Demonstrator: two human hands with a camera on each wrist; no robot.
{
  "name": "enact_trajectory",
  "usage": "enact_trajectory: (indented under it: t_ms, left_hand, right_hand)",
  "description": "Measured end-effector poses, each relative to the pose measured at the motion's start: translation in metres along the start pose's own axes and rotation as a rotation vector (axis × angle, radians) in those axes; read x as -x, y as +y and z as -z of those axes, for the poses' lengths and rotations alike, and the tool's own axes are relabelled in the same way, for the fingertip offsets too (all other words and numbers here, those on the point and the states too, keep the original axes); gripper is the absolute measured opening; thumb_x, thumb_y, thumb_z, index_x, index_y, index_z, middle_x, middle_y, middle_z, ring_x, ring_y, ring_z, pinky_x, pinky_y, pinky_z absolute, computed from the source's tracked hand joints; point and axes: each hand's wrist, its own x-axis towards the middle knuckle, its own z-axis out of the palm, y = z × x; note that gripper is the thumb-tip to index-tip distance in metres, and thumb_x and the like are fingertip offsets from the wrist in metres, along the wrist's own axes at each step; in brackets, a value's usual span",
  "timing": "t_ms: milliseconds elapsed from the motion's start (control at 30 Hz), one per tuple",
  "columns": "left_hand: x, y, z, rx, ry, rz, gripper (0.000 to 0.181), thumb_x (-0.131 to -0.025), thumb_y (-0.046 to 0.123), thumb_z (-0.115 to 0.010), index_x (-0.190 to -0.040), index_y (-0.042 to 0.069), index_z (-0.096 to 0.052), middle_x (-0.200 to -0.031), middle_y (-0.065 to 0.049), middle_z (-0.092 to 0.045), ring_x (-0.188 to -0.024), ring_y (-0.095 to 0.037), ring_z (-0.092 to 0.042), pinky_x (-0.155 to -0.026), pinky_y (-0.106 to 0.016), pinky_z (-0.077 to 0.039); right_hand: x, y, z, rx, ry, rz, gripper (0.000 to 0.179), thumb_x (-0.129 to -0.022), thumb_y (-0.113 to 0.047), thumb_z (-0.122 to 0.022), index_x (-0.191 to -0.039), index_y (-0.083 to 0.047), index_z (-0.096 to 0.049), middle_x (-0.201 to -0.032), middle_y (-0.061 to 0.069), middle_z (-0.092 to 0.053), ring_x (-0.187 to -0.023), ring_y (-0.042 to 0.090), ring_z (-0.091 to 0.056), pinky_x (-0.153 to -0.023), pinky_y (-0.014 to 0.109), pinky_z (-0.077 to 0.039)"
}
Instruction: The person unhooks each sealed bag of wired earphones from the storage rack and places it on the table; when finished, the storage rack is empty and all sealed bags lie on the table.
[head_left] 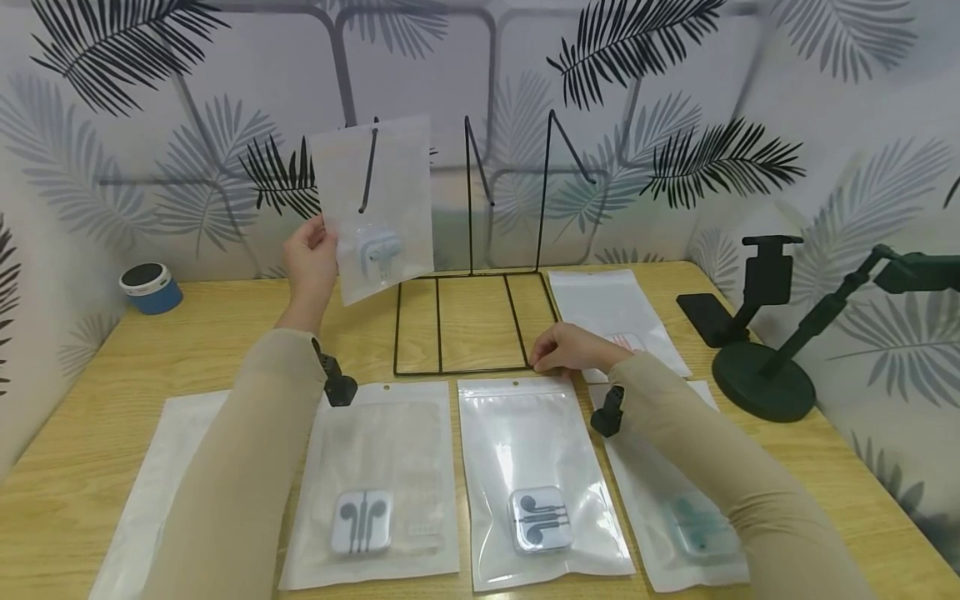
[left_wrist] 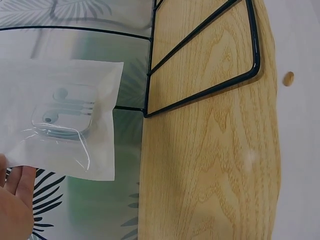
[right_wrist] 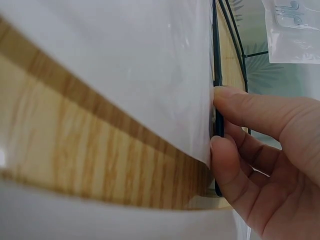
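Note:
My left hand (head_left: 311, 262) holds the left edge of a white plastic bag (head_left: 408, 187) with a clear front. Inside the bag lies a square case of white earphones (left_wrist: 65, 110). The bag is upright at the left of a black wire rack (head_left: 470, 221), and one of its hooks (head_left: 369, 171) slopes down in front of the bag from near its top edge. Low at the rack's front right corner, my right hand (head_left: 570, 346) pinches the base wire (right_wrist: 217, 112) between thumb and fingers. Two other hooks (head_left: 573, 148) of the rack carry nothing.
Bagged earphones lie in front: a left bag (head_left: 397, 433), a middle bag (head_left: 517, 442) and a right bag (head_left: 645, 492). Another bag (head_left: 600, 300) lies behind my right hand. A dark phone stand (head_left: 765, 379) stands right, a blue speaker (head_left: 152, 289) at the back left.

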Motion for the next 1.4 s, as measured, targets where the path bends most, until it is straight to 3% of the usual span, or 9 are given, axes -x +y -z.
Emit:
enact_trajectory:
  t_ms: [233,667,967,1200,1400]
  left_hand:
    - [0.001,0.001,0.002,-0.009,-0.004,-0.015,0.029,-0.097,0.014,-0.049,-0.124,0.007,-0.055,-0.125,-0.006,-0.055,-0.111,-0.016,-0.052,-0.091,-0.025,-0.044]
    - [0.005,0.000,0.015,0.025,-0.109,-0.007,0.031,-0.096,0.013,-0.049,-0.124,0.004,-0.055,-0.123,-0.011,-0.056,-0.098,-0.019,-0.056,-0.076,-0.025,-0.051]
    - [0.014,0.001,0.025,0.124,-0.186,0.025,0.034,-0.094,0.009,-0.051,-0.126,-0.003,-0.051,-0.120,-0.018,-0.054,-0.095,-0.021,-0.057,-0.073,-0.022,-0.052]
    - [0.022,0.001,0.030,0.193,-0.202,0.038,0.030,-0.092,0.003,-0.054,-0.121,-0.006,-0.052,-0.107,-0.012,-0.057,-0.076,-0.010,-0.061,-0.066,-0.020,-0.053]
    - [0.027,0.004,0.033,0.132,-0.228,0.054,0.030,-0.093,0.007,-0.054,-0.121,-0.004,-0.053,-0.106,-0.010,-0.057,-0.075,-0.010,-0.061,-0.065,-0.020,-0.053]
  right_hand:
    - [-0.002,0.003,0.000,-0.005,-0.002,-0.011,0.003,-0.084,-0.007,-0.067,-0.087,-0.005,-0.069,-0.073,0.000,-0.060,-0.053,0.011,-0.047,-0.047,0.023,-0.044]
    - [-0.002,0.003,0.001,0.002,-0.001,-0.001,0.004,-0.085,-0.007,-0.067,-0.088,-0.005,-0.069,-0.075,0.001,-0.061,-0.055,0.011,-0.048,-0.047,0.024,-0.045]
    - [-0.001,0.002,0.000,-0.004,-0.005,0.013,0.004,-0.085,-0.007,-0.066,-0.087,-0.005,-0.069,-0.075,0.000,-0.061,-0.054,0.012,-0.047,-0.047,0.024,-0.045]
    - [-0.003,0.004,-0.001,-0.011,-0.005,-0.009,0.003,-0.084,-0.006,-0.067,-0.087,-0.006,-0.069,-0.075,0.001,-0.061,-0.057,0.012,-0.049,-0.049,0.024,-0.046]
    - [-0.003,0.003,-0.001,-0.020,-0.001,-0.025,0.003,-0.084,-0.006,-0.067,-0.087,-0.006,-0.069,-0.075,0.001,-0.062,-0.060,0.012,-0.049,-0.049,0.024,-0.047]
